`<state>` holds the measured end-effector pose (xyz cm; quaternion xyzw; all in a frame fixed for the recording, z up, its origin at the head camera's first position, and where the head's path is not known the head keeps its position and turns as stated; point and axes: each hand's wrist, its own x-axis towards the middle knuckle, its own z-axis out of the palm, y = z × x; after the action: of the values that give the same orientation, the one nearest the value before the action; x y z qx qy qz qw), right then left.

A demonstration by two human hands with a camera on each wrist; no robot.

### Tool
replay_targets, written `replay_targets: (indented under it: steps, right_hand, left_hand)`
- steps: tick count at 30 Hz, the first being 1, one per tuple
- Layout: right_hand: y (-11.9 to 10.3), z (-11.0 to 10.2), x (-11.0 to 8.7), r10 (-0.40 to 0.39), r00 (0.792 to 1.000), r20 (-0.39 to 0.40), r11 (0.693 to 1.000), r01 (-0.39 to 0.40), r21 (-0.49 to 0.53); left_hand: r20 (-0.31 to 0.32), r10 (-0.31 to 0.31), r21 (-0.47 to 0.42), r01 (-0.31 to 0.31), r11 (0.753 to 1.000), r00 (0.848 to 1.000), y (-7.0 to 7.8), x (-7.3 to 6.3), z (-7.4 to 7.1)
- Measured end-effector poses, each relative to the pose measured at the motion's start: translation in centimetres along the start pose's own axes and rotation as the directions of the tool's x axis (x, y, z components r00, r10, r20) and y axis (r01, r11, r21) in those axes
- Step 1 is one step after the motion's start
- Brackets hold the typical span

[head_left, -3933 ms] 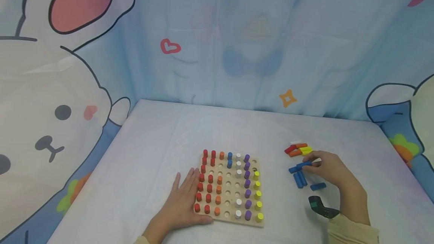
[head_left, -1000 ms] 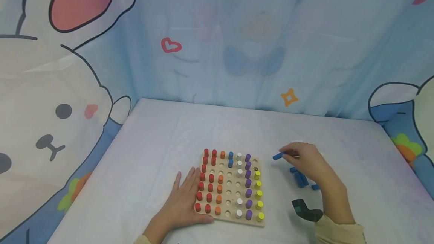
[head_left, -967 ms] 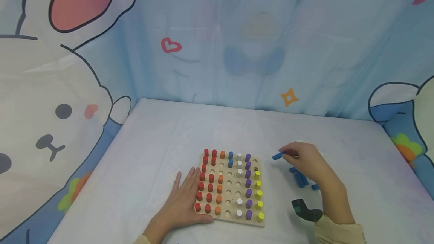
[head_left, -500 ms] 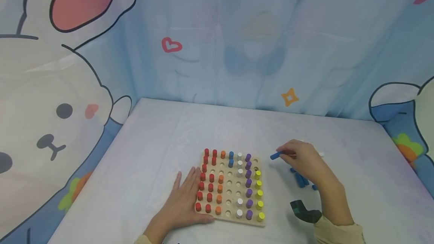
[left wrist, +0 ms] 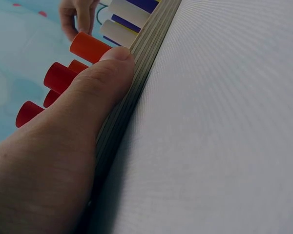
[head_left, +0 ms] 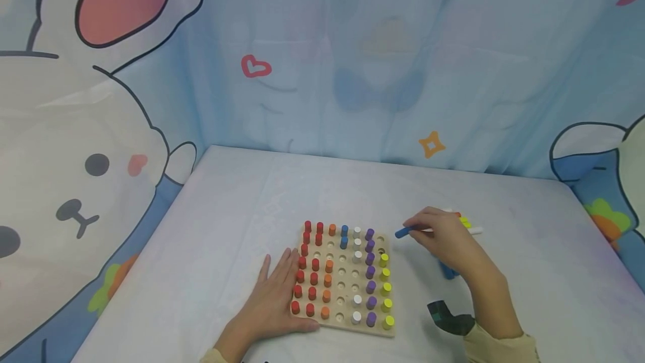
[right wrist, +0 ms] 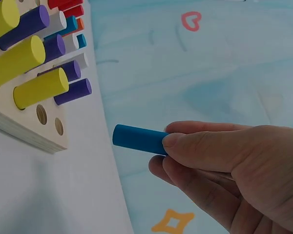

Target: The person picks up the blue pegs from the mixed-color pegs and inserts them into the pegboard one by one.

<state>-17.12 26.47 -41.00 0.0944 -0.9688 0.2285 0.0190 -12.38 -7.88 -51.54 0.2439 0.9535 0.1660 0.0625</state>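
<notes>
Just off the far right corner of the wooden pegboard (head_left: pixel 349 279), above the table (head_left: pixel 252 195), one blue peg (head_left: pixel 402 232) is held apart from both, its long axis lying sideways rather than upright. Seen from the head, its free end points left toward the board and dips slightly toward the table's near edge; from the right wrist that end also faces the board, though the exact tilt is hard to judge. The right hand (head_left: pixel 445 235) pinches the other end between thumb and fingers, the remaining fingers bent underneath. On the board, standing pegs run in columns from the left edge to the right: red pegs (head_left: pixel 312 293) in two, then orange pegs (head_left: pixel 328 280), two standing blue pegs (head_left: pixel 345 231) at the far edge, white pegs (head_left: pixel 358 256), purple pegs (head_left: pixel 371 287) and yellow pegs (head_left: pixel 386 288) along the right edge, with two holes beyond these at the far right corner. The left hand (head_left: pixel 276 304) lies with straight fingers against the board's left edge, its thumb stretched along the near edge from the near left corner, beside an orange peg. Right of the board, partly hidden by the right arm, lie loose blue pegs (head_left: pixel 447 271); farther toward the table's far edge are loose yellow pegs (head_left: pixel 465 222) and a loose white peg (head_left: pixel 475 231).
</notes>
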Motion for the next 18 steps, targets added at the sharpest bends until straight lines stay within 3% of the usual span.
replay_targets:
  steps: [18]
  right_hand:
    - [-2.5,0.6,0.0,-0.021,1.000,0.020,0.999,0.021,-0.035]
  left_hand:
    - [0.013,-0.006,-0.020,0.006,1.000,1.000,0.0,0.1,0.0]
